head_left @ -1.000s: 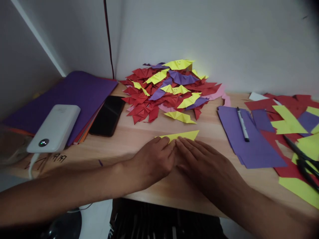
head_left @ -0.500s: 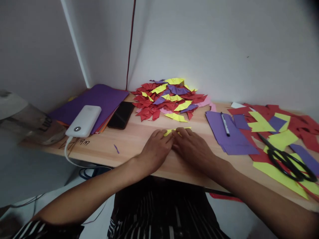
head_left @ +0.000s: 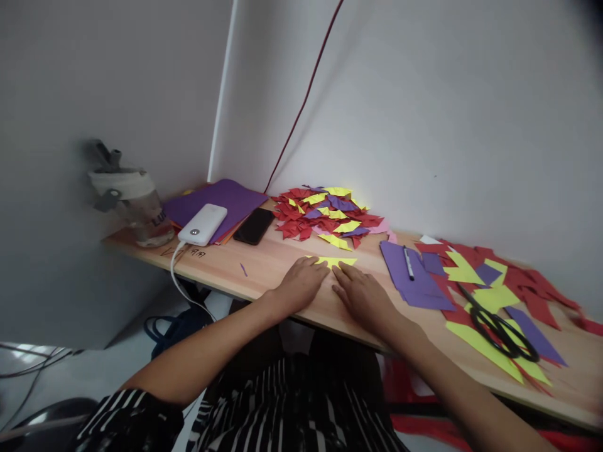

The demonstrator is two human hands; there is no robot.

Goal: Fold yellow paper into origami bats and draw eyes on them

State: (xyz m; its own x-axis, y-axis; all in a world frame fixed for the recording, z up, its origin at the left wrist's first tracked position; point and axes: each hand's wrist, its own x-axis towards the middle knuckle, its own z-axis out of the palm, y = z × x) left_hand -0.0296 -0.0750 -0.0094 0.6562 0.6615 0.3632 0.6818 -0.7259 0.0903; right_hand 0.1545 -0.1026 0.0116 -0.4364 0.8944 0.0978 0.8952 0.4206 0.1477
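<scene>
A strip of folded yellow paper [head_left: 347, 261] lies on the table between my hands, its long straight edge facing the wall. My left hand [head_left: 304, 284] covers the paper's left part, fingers bent and pressed together on it. My right hand [head_left: 366, 292] touches the near edge with its fingertips, fingers stretched out and the thumb apart. Both hands hide some of the paper. Just behind it is a heap of small folded paper pieces [head_left: 325, 216] in red, yellow, purple and pink.
At right lie purple sheets [head_left: 417, 285] with a marker [head_left: 408, 263], black-handled scissors [head_left: 502, 333] and coloured paper scraps [head_left: 492, 298]. On the left are a phone [head_left: 254, 226], a white power bank [head_left: 203, 225] with a cable, and a clear bottle [head_left: 153, 220].
The camera view has turned and tilted. My right hand has spread and drawn back a little, so more of the yellow paper shows between my hands.
</scene>
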